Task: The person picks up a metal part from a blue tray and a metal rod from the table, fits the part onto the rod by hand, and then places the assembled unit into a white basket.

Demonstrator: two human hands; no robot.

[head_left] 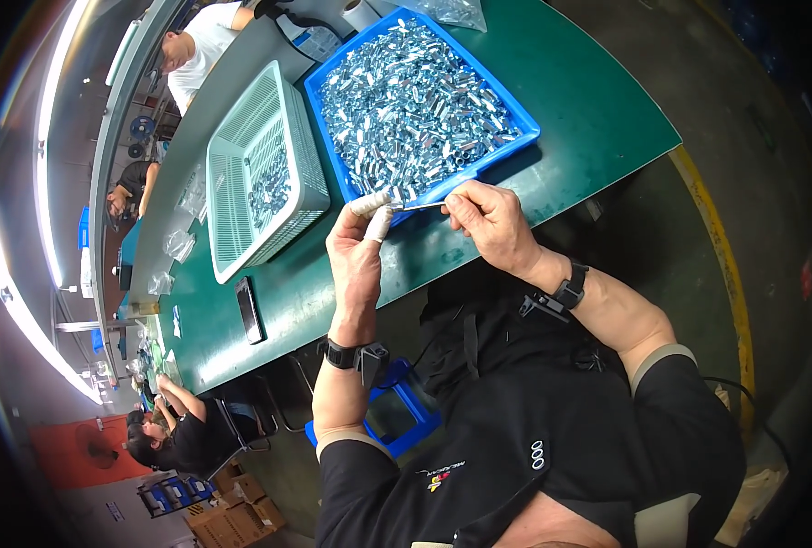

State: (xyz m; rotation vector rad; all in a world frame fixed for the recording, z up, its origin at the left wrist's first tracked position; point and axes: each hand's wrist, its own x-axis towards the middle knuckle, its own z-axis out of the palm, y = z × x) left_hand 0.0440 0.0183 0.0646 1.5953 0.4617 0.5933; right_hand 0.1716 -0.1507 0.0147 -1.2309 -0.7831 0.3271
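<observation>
White coverings wrap the thumb and a fingertip of my left hand (358, 247), which pinches a small shiny metal piece (398, 205) at the near edge of the blue tray (526, 137). My right hand (497, 228) is closed around the end of a thin metal rod (427, 205). The rod's other end meets the piece at my left fingertips; whether it sits inside or only touches, I cannot tell. Many loose silvery metal parts (415, 100) fill the tray just beyond both hands.
Left of the tray stands a pale green plastic basket (310, 187) with a smaller heap of metal parts. A phone (250, 310) lies near the edge of the green table (597, 100). Below is a blue stool (415, 425). Other people (207, 50) sit around the table's far side.
</observation>
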